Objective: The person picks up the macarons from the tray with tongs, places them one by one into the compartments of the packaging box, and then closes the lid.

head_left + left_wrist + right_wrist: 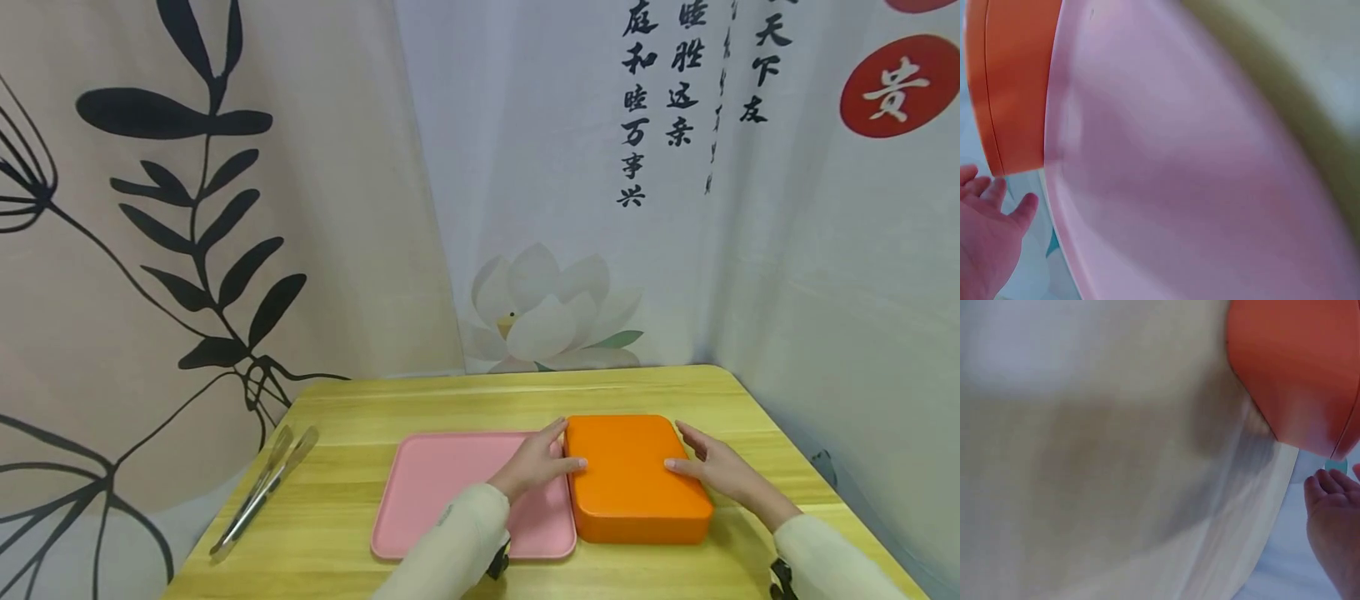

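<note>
An orange box (626,475) with a flat top stands on the table, right beside a pink tray (442,483). At the box's left side is my left hand (536,462), thumb out over the box edge and fingers stretched toward its far left corner. My right hand (708,467) is at the right side, its thumb at the top edge and its fingers extended away from the box. A thin seam line runs along the box's side (1016,81) in the left wrist view. Whether the fingertips press on the box, I cannot tell.
Metal tongs (262,492) lie near the left edge of the wooden table (337,467). Behind the table hangs a curtain (360,208) printed with plants, a lotus and characters. The tray's right rim meets the box's left side.
</note>
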### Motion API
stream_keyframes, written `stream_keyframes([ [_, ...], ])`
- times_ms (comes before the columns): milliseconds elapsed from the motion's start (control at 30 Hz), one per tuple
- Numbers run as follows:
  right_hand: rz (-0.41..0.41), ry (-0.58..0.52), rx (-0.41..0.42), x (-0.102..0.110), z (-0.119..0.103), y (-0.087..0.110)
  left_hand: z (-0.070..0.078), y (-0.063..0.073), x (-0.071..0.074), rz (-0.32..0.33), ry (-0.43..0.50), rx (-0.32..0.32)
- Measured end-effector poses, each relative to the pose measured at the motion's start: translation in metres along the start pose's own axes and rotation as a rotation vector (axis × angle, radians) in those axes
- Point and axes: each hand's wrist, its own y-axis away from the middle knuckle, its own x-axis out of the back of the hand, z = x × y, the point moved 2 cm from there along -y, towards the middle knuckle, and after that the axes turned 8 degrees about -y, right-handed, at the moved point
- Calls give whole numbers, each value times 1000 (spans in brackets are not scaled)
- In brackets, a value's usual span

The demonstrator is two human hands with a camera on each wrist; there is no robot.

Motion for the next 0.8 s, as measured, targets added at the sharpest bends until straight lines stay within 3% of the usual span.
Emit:
stream_keyframes([
  [200,-51,10,-9,0,1,-11,-4,-6,-1,-64,-83,5],
  [367,-66,-13,-15,2,6,-12,-7,-7,-1,-77,-102,5],
  [800,-28,-62,-22,-2,12,-14,-8,-7,-1,-79,-50,42],
])
